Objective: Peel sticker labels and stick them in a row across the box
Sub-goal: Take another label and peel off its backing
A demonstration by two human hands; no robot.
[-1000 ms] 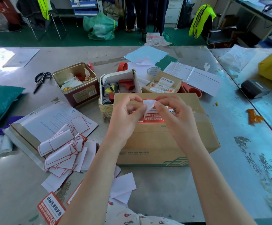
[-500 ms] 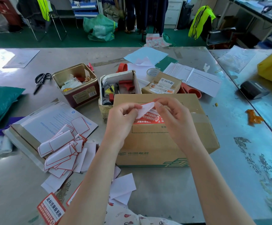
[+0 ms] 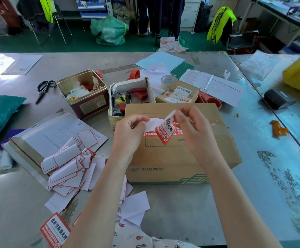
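two hands, both ours, both busy above the box (image 3: 172,158). left hand (image 3: 127,133): pinching the white backing (image 3: 151,125) between thumb and fingers. right hand (image 3: 192,126): pinching the top corner of the red sticker (image 3: 166,130), which hangs half peeled from the backing, printed face toward us, its lower tip over the box top. one row of stickers (image 3: 178,130), red and white, already lying across the box top behind our hands, mostly hidden. one box, brown cardboard, flat on the table (image 3: 253,194), near its middle. left of it: a heap of spent backings (image 3: 67,165) on an envelope (image 3: 56,133). near edge, left: one unpeeled label (image 3: 55,230). behind the box: a carton (image 3: 131,97) of red and black oddments, touching the box's far left corner; a tin (image 3: 84,93); scissors (image 3: 43,89); a small parcel (image 3: 178,93); a tape roll (image 3: 167,80).
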